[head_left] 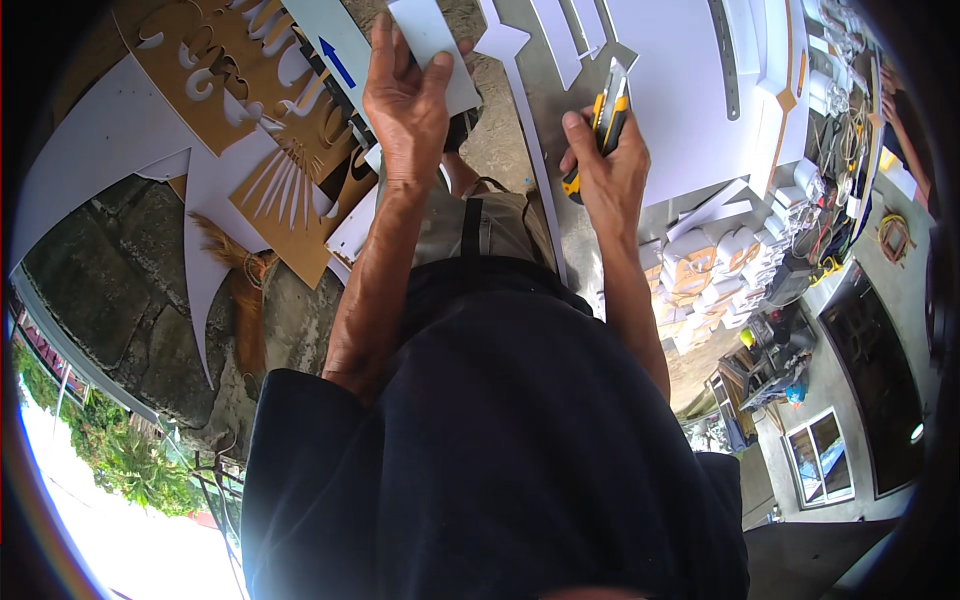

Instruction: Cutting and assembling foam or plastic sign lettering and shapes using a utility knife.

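Between the thumb and fingers of my left hand [412, 115] is a flat white rectangular piece [425, 38], tilted and raised before me. My right hand [612, 165] is wrapped round a yellow and black utility knife [605, 125], its blade end pointing away from me. The knife and the white piece are apart. Under and beside my left hand lies a white board with a blue arrow [338, 62]. A large white sheet [670, 120] with cut-out edges spreads beyond my right hand, and narrow white strips [560, 40] lie between the two hands.
Brown boards with white cut-out shapes [205, 85] lie at the left, near a straw brush [248, 300]. Several white-and-brown block pieces [700, 270] crowd the floor at the right. Another person's arm [905, 140] shows at the far right, near coiled cable [895, 238].
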The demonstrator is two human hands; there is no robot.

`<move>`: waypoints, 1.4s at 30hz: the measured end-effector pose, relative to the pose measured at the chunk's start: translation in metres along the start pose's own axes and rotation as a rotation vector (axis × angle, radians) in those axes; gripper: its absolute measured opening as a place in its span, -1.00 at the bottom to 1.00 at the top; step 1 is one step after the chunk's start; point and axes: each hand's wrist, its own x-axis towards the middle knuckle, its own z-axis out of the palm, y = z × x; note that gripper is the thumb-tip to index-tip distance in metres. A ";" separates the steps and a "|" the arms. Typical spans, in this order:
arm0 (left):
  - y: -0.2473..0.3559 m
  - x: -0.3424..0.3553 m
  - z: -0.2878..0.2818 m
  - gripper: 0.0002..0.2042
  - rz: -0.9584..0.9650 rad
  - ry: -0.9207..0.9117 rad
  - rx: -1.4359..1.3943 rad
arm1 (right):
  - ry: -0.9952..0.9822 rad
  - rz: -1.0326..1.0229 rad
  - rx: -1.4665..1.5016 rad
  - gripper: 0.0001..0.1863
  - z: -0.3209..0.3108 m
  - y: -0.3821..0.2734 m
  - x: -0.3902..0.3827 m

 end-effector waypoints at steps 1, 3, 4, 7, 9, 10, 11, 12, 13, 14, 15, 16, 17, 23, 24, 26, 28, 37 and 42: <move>0.000 0.000 -0.003 -0.31 0.004 -0.006 0.004 | -0.023 -0.007 0.008 -0.69 0.001 0.003 -0.004; 0.000 0.001 -0.008 -0.44 -0.243 0.000 -0.206 | -0.038 0.014 -0.051 -0.68 0.002 0.006 -0.009; -0.004 0.004 -0.011 -0.50 -0.248 0.008 -0.181 | -0.008 -0.118 -0.219 -0.67 0.006 0.008 -0.010; -0.008 0.003 -0.013 -0.53 -0.358 0.036 -0.314 | 0.034 -0.297 -0.420 -0.60 0.014 0.009 -0.015; -0.007 0.004 -0.010 -0.56 -0.385 -0.001 -0.345 | -0.017 -0.311 -0.565 -0.56 0.019 0.015 -0.017; -0.006 0.003 -0.006 -0.57 -0.398 -0.007 -0.335 | 0.002 -0.306 -0.581 -0.55 0.020 0.018 -0.017; -0.004 0.002 -0.002 -0.59 -0.410 -0.012 -0.325 | 0.015 -0.299 -0.569 -0.55 0.020 0.021 -0.016; -0.002 0.002 0.001 -0.59 -0.410 -0.028 -0.315 | 0.024 -0.294 -0.554 -0.57 0.019 0.024 -0.016; 0.000 0.000 0.003 -0.59 -0.403 -0.048 -0.304 | 0.031 -0.298 -0.543 -0.59 0.018 0.025 -0.016; 0.002 -0.001 0.004 -0.60 -0.397 -0.067 -0.293 | 0.040 -0.300 -0.537 -0.59 0.018 0.027 -0.016; 0.003 -0.002 0.005 -0.60 -0.393 -0.075 -0.291 | 0.037 -0.316 -0.514 -0.61 0.017 0.029 -0.016; 0.004 -0.003 0.006 -0.60 -0.390 -0.075 -0.273 | 0.030 -0.334 -0.492 -0.63 0.016 0.028 -0.016; 0.004 -0.003 0.006 -0.61 -0.389 -0.073 -0.256 | 0.034 -0.337 -0.490 -0.63 0.016 0.027 -0.016; 0.002 -0.004 0.001 -0.61 -0.418 -0.067 -0.280 | 0.015 -0.347 -0.471 -0.67 0.014 0.026 -0.013; 0.002 -0.005 -0.001 -0.61 -0.415 -0.064 -0.279 | 0.011 -0.344 -0.468 -0.68 0.014 0.026 -0.013; 0.002 -0.007 -0.004 -0.62 -0.420 0.009 -0.271 | 0.005 -0.346 -0.466 -0.70 0.014 0.025 -0.012; 0.003 -0.007 -0.010 -0.64 -0.434 -0.004 -0.256 | -0.022 -0.295 -0.486 -0.70 0.012 0.023 -0.013; 0.011 -0.014 -0.035 -0.81 -0.437 0.033 -0.248 | -0.041 -0.262 -0.514 -0.67 0.011 0.023 -0.008; 0.023 -0.007 -0.036 -0.83 -0.431 0.001 -0.197 | -0.041 -0.260 -0.471 -0.66 0.007 0.031 -0.004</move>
